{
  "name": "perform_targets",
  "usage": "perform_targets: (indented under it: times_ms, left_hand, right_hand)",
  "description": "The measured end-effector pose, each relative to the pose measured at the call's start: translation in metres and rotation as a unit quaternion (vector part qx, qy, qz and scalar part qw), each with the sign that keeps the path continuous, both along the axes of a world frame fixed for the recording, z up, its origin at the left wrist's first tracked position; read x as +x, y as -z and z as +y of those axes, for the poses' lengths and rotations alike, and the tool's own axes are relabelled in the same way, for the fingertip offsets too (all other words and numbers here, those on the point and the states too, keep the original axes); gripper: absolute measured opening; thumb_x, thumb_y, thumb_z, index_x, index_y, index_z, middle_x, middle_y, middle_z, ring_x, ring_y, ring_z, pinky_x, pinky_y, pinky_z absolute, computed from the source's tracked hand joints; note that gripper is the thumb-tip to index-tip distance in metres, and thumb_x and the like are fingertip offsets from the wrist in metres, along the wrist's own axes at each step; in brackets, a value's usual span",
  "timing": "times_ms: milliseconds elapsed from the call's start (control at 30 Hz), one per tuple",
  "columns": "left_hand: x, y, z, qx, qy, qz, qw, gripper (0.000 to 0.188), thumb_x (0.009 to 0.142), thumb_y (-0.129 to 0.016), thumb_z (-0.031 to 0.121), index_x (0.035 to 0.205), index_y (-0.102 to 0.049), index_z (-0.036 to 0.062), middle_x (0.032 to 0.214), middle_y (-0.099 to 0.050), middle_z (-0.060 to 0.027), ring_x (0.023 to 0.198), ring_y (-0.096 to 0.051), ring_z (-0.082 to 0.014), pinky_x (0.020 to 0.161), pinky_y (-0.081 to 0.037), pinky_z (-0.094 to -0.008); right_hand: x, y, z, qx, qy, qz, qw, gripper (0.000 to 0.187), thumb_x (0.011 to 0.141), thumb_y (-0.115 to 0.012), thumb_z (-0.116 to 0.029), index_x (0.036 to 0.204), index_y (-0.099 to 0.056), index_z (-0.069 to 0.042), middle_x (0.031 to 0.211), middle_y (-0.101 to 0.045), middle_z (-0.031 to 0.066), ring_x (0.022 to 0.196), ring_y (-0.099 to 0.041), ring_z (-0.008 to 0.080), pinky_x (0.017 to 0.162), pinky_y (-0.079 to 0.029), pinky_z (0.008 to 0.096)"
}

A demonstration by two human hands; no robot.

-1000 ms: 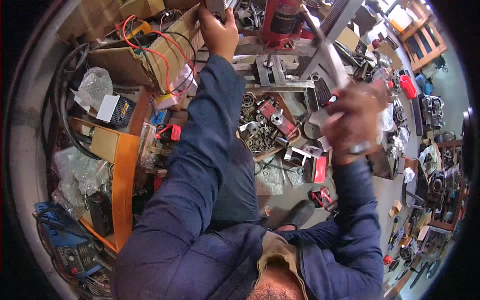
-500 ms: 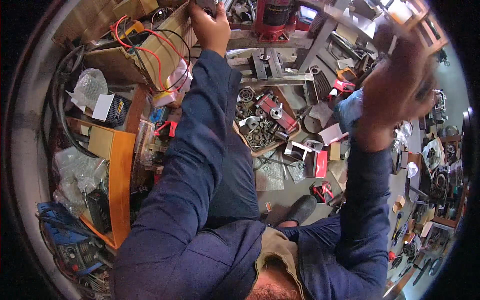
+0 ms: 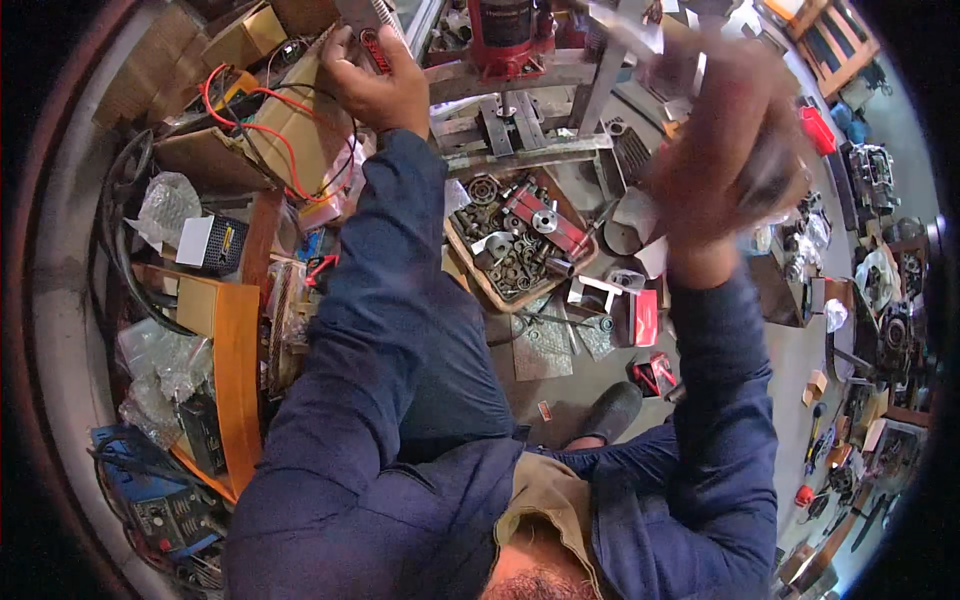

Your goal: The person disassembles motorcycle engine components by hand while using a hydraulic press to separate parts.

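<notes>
My left hand (image 3: 392,88) is raised at the upper left, its fingers closed around a grey metal piece (image 3: 362,14) that is partly cut off by the top edge. Something red and coiled, like a spring (image 3: 375,50), shows between thumb and fingers. My right hand (image 3: 725,140) is held up at the upper right, smeared by motion; its fingers do not show clearly. A pale blurred shape lies just beyond it, and I cannot tell whether the hand holds it. Between the hands stands a red bottle jack (image 3: 503,35) on a steel press frame (image 3: 455,85), with metal blocks (image 3: 508,125) below.
A tray (image 3: 497,300) of bearings and metal parts, with a red tool on top, sits below the press. Left are a cardboard box (image 3: 215,155) with red and black leads and an orange wooden box (image 3: 237,380). A red-and-white carton (image 3: 645,318) and machine parts (image 3: 870,180) lie right.
My left hand has moved left and slightly down with the metal piece, and the red coil now shows. My right hand has swung left. The whole view has shifted a little.
</notes>
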State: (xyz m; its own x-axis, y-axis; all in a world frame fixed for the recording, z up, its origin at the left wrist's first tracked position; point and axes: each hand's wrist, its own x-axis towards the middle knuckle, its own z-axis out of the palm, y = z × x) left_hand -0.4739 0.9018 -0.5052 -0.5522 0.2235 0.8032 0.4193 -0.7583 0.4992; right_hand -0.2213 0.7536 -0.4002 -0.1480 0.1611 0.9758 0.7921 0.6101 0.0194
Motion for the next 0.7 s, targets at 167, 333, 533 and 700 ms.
perform_targets:
  times_ms: [167,333,533,700]
  left_hand:
    - [0.009,0.004,-0.034,-0.164,0.005,0.173,0.971,0.026,0.085,-0.066,0.018,0.097,-0.060,-0.0038,0.096,-0.067,-0.0168,0.088,-0.063,-0.0161,0.074,-0.048,-0.0297]
    - [0.018,0.039,-0.010,-0.526,0.267,0.486,0.644,0.020,0.079,-0.069,0.018,0.083,-0.068,-0.0015,0.083,-0.068,-0.0186,0.082,-0.066,-0.0206,0.072,-0.051,-0.0346]
    - [0.010,0.138,0.023,-0.511,0.163,0.517,0.667,0.034,0.081,-0.067,0.022,0.107,-0.065,0.0007,0.094,-0.069,-0.0199,0.089,-0.066,-0.0335,0.081,-0.050,-0.0436]
    - [0.046,0.139,0.024,-0.435,0.206,0.362,0.798,0.044,0.081,-0.069,0.019,0.121,-0.061,0.0050,0.115,-0.063,-0.0218,0.108,-0.061,-0.0344,0.093,-0.048,-0.0423]
  right_hand:
    - [0.027,0.019,0.040,0.136,0.160,0.042,0.977,0.008,0.081,-0.060,-0.010,0.089,-0.061,-0.011,0.091,-0.066,0.0021,0.090,-0.058,0.0258,0.086,-0.041,0.0394]
    - [-0.009,0.107,-0.041,-0.080,-0.196,0.014,0.977,0.024,0.075,-0.074,-0.022,0.082,-0.051,-0.018,0.096,-0.068,0.0014,0.097,-0.061,0.0209,0.090,-0.037,0.0370]
    - [-0.029,0.115,0.030,-0.284,-0.067,0.196,0.936,0.049,0.075,-0.074,-0.023,0.112,-0.052,0.001,0.101,-0.062,0.0168,0.088,-0.060,0.0286,0.079,-0.047,0.0343]
    - [-0.043,0.147,0.088,-0.623,-0.323,0.402,0.588,0.046,0.098,-0.045,-0.043,0.114,-0.056,-0.001,0.092,-0.062,0.0079,0.071,-0.053,0.0166,0.060,-0.041,0.0291]
